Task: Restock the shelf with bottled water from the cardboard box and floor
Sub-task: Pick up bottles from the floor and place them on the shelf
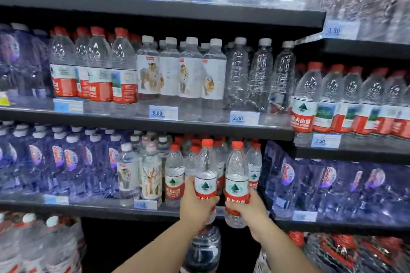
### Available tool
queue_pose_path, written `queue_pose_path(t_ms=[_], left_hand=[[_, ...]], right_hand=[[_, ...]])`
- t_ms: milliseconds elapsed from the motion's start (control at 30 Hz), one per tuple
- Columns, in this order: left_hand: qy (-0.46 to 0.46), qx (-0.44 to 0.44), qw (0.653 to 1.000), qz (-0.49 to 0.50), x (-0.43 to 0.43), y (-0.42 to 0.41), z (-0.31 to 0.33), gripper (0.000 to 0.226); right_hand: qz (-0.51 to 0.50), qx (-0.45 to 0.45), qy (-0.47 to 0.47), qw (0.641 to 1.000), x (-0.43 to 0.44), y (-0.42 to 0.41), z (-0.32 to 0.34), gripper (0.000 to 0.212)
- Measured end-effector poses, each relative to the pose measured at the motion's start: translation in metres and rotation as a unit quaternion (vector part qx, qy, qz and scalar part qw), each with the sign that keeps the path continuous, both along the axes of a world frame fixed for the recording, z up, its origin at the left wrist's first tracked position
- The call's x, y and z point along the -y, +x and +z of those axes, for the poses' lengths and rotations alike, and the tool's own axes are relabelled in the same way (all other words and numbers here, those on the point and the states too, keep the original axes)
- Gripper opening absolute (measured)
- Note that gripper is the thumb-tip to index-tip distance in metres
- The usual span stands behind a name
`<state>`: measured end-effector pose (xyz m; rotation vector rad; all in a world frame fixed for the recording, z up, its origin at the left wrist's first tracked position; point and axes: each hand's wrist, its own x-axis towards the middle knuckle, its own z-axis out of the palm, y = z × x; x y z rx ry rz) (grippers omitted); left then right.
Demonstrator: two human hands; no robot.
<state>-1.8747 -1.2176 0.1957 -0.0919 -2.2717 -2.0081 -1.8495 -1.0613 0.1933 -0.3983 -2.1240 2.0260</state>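
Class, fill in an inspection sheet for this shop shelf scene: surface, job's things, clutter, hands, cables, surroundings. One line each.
Surface: black shelf, lower tier, already stocked with red-capped bottles behind the hands.
Job's things: left bottle and right bottle, both red-capped, upright, held at the shelf's front edge; cardboard box not in view.
Clutter: a dark bottle below the hands; whether it is held or standing cannot be told.
Hands: left hand grips the left bottle; right hand grips the right bottle.
Cables: nothing seen.
Surroundings: price tags on shelf edges; purple wrapped packs to the right.
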Motion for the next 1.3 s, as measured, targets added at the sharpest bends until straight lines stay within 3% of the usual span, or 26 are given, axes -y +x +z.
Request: queue_pose_path(t_ms=[333, 633, 1100, 1300], left_hand=[[-0.016, -0.05, 0.999, 0.007, -0.045, -0.055, -0.009, 0.068], [-0.069, -0.065, 0.996, 0.002, -0.054, -0.059, -0.035, 0.061], [-0.181, -0.077, 0.98, -0.023, -0.037, -0.061, -0.053, 0.07], [-0.151, -0.073, 0.986, 0.019, -0.018, -0.053, -0.059, 0.047]], right_hand=[[-0.001, -0.073, 0.002, 0.997, -0.027, -0.058, -0.003, 0.061], [-0.026, -0.061, 0.0, 0.998, -0.034, -0.074, -0.044, 0.065], [0.014, -0.015, 0.14, 0.99, -0.039, -0.079, -0.057, 0.079], [-0.039, -0.02, 0.178, 0.983, -0.034, -0.079, -0.058, 0.072]])
